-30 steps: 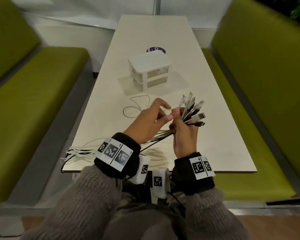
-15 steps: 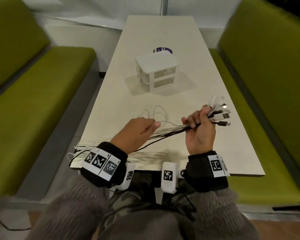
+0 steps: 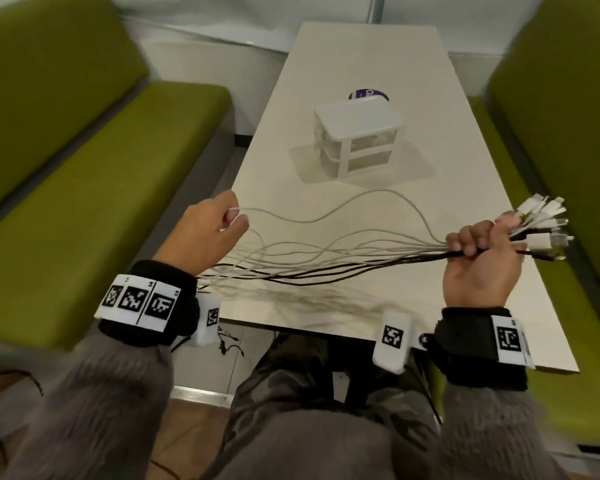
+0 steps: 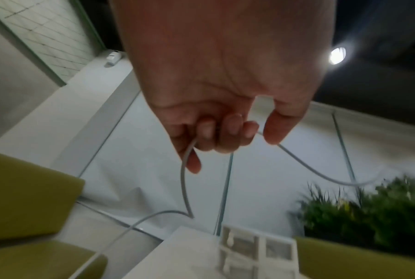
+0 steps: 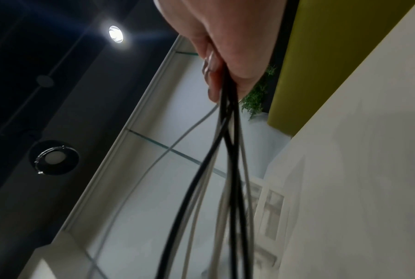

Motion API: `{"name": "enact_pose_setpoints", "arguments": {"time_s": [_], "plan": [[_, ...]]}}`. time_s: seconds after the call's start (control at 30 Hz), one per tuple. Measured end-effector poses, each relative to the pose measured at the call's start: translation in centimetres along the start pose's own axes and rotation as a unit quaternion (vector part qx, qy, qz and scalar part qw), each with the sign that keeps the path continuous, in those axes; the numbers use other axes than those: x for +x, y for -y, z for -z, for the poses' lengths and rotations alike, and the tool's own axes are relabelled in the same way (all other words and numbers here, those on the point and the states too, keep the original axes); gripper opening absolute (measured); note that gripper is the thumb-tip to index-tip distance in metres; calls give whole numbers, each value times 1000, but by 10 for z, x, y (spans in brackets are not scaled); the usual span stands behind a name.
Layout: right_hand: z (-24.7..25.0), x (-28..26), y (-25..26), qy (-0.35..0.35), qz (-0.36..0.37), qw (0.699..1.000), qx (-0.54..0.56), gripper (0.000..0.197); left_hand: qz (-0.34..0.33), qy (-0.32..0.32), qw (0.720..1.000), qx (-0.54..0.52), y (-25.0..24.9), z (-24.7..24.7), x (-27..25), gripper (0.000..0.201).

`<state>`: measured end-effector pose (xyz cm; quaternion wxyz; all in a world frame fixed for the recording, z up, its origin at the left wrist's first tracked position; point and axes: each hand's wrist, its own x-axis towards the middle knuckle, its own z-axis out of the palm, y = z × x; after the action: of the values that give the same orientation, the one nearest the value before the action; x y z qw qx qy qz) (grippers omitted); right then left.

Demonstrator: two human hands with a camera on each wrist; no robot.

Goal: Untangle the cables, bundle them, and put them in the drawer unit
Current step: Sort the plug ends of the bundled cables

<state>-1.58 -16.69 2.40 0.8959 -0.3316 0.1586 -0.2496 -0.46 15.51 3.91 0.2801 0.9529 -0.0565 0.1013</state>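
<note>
Cables, white and black, fanned between hands, plugs bunched.

The far ends of the white and black charging cables vanish behind the left hand at centre left. The small white two-drawer plastic unit is blurred and cut off at the bottom edge.
</note>
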Motion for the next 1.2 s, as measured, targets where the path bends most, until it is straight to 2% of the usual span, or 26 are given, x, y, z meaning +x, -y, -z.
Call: {"name": "enact_pose_setpoints", "arguments": {"time_s": [0.07, 0.13, 0.23, 0.3, 0.37, 0.43, 0.47, 0.5, 0.53, 0.57, 0.6, 0.63, 0.7, 0.73, 0.8, 0.83, 0.87, 0.9, 1.0, 1.13, 1.2], "plan": [[9, 7, 6, -14, 13, 1000, 5, 36, -5, -34, 999, -19, -1, 13, 1, 21], [18, 14, 9, -22, 20, 1000, 9, 31, 0, -20, 999, 35, 14, 27, 2, 21], [25, 19, 9, -31, 26, 999, 7, 29, 83, 21, 987, 138, 48, 40, 6, 29], [24, 19, 7, -33, 31, 999, 5, 29, 130, 52, 986, 92, 60, 42, 4, 25], [21, 17, 5, -25, 29, 999, 5, 30, 130, 84, 987, 48, 70, 35, 4, 20], [14, 14, 2, -14, 28, 999, -4, 29, 143, 128, 978, 79, 76, 27, 5, 20], [12, 14, 3, -10, 30, 999, -10, 30, 156, 128, 976, 78, 78, 22, 6, 18], [12, 15, 4, -6, 32, 999, -13, 30, 171, 95, 980, 41, 80, 20, 5, 14], [13, 17, 6, -5, 34, 999, -10, 29, 194, 21, 980, -33, 83, 20, 5, 10], [16, 19, 8, -6, 36, 999, -2, 28, 218, -67, 966, -122, 87, 25, 5, 9], [20, 22, 10, -12, 38, 999, 4, 27, 239, -140, 940, -200, 90, 33, 4, 13], [24, 24, 11, -19, 40, 999, 6, 26, 261, -172, 917, -250, 95, 41, 3, 17], [27, 27, 9, -27, 40, 999, 2, 25, 314, -158, 895, -276, 105, 54, 1, 25], [27, 26, 7, -27, 38, 999, 0, 26, 341, -124, 903, -229, 109, 57, 0, 33], [25, 26, 5, -27, 34, 999, 0, 28, 370, -19, 929, 1, 114, 56, -3, 52], [24, 26, 4, -26, 35, 999, -2, 29, 372, 28, 920, 115, 112, 52, -6, 61], [24, 27, 4, -22, 36, 999, -3, 29, 366, 59, 910, 185, 107, 48, -8, 67], [24, 29, 3, -18, 35, 999, -3, 29, 376, 81, 904, 187, 100, 44, -9, 70], [29, 35, 2, -8, 30, 1000, -2, 24, 418, 83, 905, -10, 84, 33, -12, 60], [26, 32, -1, 4, 22, 1000, -2, 24, 416, 12, 867, -272, 72, 19, -14, 24], [18, 24, -4, 4, 18, 1000, -7, 26, 398, -15, 853, -338, 66, 11, -14, 22]]}}
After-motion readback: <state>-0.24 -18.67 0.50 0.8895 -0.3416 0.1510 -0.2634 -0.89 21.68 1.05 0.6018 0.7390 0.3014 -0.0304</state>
